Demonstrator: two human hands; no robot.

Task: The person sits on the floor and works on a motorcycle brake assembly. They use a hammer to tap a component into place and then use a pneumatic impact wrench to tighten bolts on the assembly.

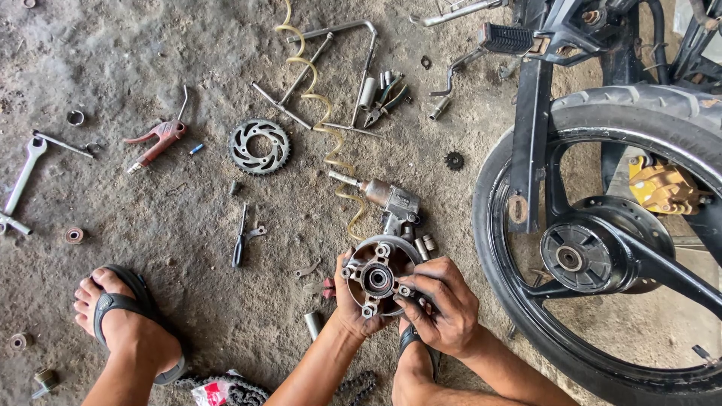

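Observation:
A round metal sprocket hub with several studs and a central bearing is held over the concrete floor. My left hand grips its left and lower rim. My right hand curls over its right side, fingertips pressing on a stud at the lower right. Just beyond the hub lies an air impact wrench on a coiled yellowish hose. A toothed rear sprocket lies flat farther left.
A black motorcycle rear wheel stands at right, with a gold brake caliper. Wrenches, a red air blow gun, a screwdriver, sockets and a small gear litter the floor. My sandalled foot rests at lower left, beside a chain.

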